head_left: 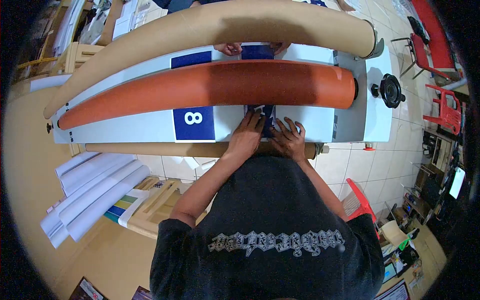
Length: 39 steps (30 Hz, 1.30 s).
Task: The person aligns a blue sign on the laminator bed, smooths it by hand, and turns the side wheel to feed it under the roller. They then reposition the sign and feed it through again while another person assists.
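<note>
My left hand [247, 131] lies with its fingers spread on a dark blue printed piece [266, 131] just in front of the orange roller [225, 85]. On the same piece's right edge rests my right hand [290, 140], fingers apart. The piece runs back under the roller, and its blue far part [256, 52] shows behind it. To the left, a blue panel with a white 8 [194, 131] lies flat on the pale machine bed [150, 131]. Another person's hands [228, 48] are at the far side, by the blue part.
A long brown paper roll [280, 25] spans the far side, and another [165, 149] lies below the near edge. The machine has a black handwheel [390, 91] at right. White paper rolls [100, 190] lie at left; red chairs [443, 109] stand at right.
</note>
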Each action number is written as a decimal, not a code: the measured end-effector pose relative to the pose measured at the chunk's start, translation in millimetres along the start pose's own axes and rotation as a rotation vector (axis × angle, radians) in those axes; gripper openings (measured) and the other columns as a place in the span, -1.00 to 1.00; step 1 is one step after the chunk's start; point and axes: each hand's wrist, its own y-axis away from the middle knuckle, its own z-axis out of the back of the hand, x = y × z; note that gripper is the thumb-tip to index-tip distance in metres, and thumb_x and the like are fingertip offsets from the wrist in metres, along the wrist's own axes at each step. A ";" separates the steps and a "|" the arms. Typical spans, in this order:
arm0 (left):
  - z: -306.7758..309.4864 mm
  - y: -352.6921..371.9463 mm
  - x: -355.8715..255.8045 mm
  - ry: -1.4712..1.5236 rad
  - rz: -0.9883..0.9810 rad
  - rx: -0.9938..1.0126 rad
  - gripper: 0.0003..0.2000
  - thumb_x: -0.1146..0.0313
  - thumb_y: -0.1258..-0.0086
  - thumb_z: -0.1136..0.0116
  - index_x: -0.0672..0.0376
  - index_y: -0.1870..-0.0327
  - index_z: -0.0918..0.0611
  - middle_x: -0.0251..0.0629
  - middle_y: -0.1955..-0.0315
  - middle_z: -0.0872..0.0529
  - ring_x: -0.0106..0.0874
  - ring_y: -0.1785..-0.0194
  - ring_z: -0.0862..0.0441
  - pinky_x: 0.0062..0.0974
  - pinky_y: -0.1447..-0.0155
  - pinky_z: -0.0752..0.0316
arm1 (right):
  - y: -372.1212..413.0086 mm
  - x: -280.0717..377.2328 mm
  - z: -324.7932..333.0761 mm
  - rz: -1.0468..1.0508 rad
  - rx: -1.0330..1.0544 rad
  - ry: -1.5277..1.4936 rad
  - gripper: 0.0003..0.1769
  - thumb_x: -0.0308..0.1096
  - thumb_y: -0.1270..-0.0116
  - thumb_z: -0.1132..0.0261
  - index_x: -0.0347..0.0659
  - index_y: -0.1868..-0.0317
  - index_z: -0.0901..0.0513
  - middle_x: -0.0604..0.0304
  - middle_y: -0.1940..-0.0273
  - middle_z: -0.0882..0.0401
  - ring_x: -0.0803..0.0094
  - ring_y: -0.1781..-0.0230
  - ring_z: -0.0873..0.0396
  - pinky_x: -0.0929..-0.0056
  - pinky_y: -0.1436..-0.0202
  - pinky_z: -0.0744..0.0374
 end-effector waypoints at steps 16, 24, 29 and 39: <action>-7.2 3.3 6.5 0.129 0.005 0.057 -0.37 0.25 -0.28 -0.30 0.26 -0.38 -0.46 -0.02 -0.43 -0.35 -0.04 -0.52 -0.24 -0.14 -0.55 -0.22 | -1.0 1.6 1.0 -0.017 0.008 -0.002 -0.55 -0.03 -0.17 -0.49 0.19 -0.10 -0.75 0.31 -0.29 -0.59 0.21 -0.38 -0.44 0.00 -0.42 -0.24; -4.8 12.7 10.4 0.119 0.010 -0.003 -0.28 0.12 -0.24 -0.33 0.15 -0.43 -0.40 -0.03 -0.45 -0.31 -0.06 -0.53 -0.20 -0.04 -0.60 -0.09 | -0.3 0.3 2.5 -0.002 0.004 -0.031 -0.53 -0.03 -0.19 -0.48 0.17 -0.14 -0.73 0.30 -0.29 -0.59 0.20 -0.38 -0.44 -0.02 -0.42 -0.23; -4.1 20.3 10.7 0.160 0.049 -0.057 -0.26 0.12 -0.22 -0.35 0.14 -0.44 -0.40 0.01 -0.44 -0.31 -0.02 -0.54 -0.19 -0.01 -0.60 -0.07 | -0.4 0.2 -1.7 0.005 -0.032 0.016 -0.44 0.05 -0.19 -0.46 0.21 -0.22 -0.67 0.29 -0.26 -0.61 0.19 -0.34 -0.47 -0.05 -0.37 -0.30; -4.0 20.8 10.5 0.198 0.062 -0.057 -0.24 0.13 -0.19 -0.37 0.15 -0.45 -0.39 0.06 -0.44 -0.31 0.01 -0.52 -0.22 0.00 -0.59 -0.09 | 0.7 -1.0 -2.8 -0.017 -0.008 0.016 -0.42 0.06 -0.19 -0.46 0.16 -0.23 -0.67 0.31 -0.27 -0.60 0.24 -0.35 -0.46 -0.03 -0.37 -0.30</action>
